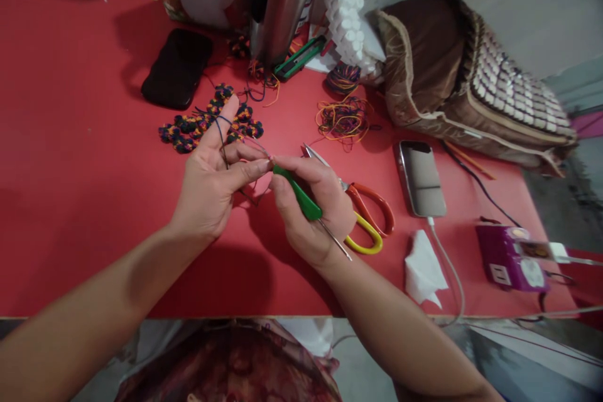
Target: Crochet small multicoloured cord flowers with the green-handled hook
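My right hand [311,207] is closed round a green-handled crochet hook [301,198], its metal tip meeting my left fingertips. My left hand [214,176] pinches dark thread [220,138] between thumb and fingers, with the forefinger stretched up and the thread looped over it. Just beyond the left forefinger lies a multicoloured crocheted piece [207,122] of small dark, orange and purple rounds on the red table [70,157].
Orange and yellow handled scissors [370,217] lie right of my right hand. A phone [421,177] on a cable, white tissue [424,267], purple device [511,257], brown bag [466,88], loose thread tangle [343,118], black case [178,68] and metal flask [282,3] surround the spot.
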Motion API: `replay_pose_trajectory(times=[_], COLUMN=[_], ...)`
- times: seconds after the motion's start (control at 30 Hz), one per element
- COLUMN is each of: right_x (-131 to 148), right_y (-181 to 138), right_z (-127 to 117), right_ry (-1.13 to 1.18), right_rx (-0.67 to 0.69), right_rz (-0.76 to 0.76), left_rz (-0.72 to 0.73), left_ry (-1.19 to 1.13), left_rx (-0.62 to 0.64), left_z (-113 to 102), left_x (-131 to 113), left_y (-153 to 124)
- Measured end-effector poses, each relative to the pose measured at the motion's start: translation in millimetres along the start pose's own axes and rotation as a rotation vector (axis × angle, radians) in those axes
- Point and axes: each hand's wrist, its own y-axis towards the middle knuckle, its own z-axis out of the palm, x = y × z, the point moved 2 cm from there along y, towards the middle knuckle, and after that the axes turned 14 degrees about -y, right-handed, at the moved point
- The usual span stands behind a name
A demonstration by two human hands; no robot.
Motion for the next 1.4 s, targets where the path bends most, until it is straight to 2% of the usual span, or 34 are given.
replay_pose_trajectory(times=[0.1, 0.23, 0.3, 0.4, 0.5, 0.6, 0.7, 0.77, 0.83, 1.0, 1.2, 1.3, 1.37, 1.4], right_x=[-2.7, -6.8, -8.4, -9.9, -14.8, -24.0, -25.9, -20.6, -13.2, -5.5, -12.9, -12.5, -12.9, -13.9], right_y=[0.1, -0.6, -1.4, -1.8, -1.0, 0.4, -0.1, -0.5, 1.2, 5.2, 2.9, 2.4, 3.5, 4.3], right_z=[0.9, 3.6, 4.8, 7.6, 14.1, 23.2, 32.2, 33.7, 30.5, 20.9, 14.9, 14.4, 13.7, 12.9], right_ry=[-0.019, 0.022, 0.017, -0.026, -0.027, 0.159, 0.446, 0.545, 0.556, 0.383, 0.079, 0.076, 0.066, 0.047], right_rx=[0.009, 0.060, 0.034, -0.029, -0.017, 0.091, 0.364, 0.527, 0.574, 0.630, 0.734, 0.783, 0.710, 0.627], right_rz=[0.015, 0.033, 0.000, -0.132, -0.178, 0.046, 0.372, 0.552, 0.614, 0.557, 0.360, 0.289, 0.256, 0.236], left_rz=[0.018, -0.033, -0.068, -0.103, -0.122, -0.144, -0.091, -0.058, -0.042, -0.029, -0.099, -0.105, -0.101, -0.098], left_ry=[-0.031, -0.086, -0.097, -0.106, -0.147, -0.198, -0.202, -0.186, -0.167, -0.157, -0.113, -0.108, -0.102, -0.102], left_rx=[0.001, 0.022, 0.034, 0.034, -0.044, -0.131, -0.123, -0.108, -0.105, -0.149, -0.155, -0.128, -0.091, -0.075], left_z=[1.9, 2.9, 2.0, 0.8, 1.5, 4.5, 8.4, 10.2, 11.8, 15.5, 14.7, 9.8, 6.3, 4.7], left_x=[-0.7, 0.0, 0.9, 1.5, -0.4, -5.0, -11.8, -15.8, -19.1, -24.2, -23.5, -22.6, -21.6, -21.0], left_y=[0.2, 1.3, 1.7, 2.0, 2.8, 3.9, 5.1, 5.7, 6.3, 6.8, 6.6, 7.0, 7.4, 7.5])
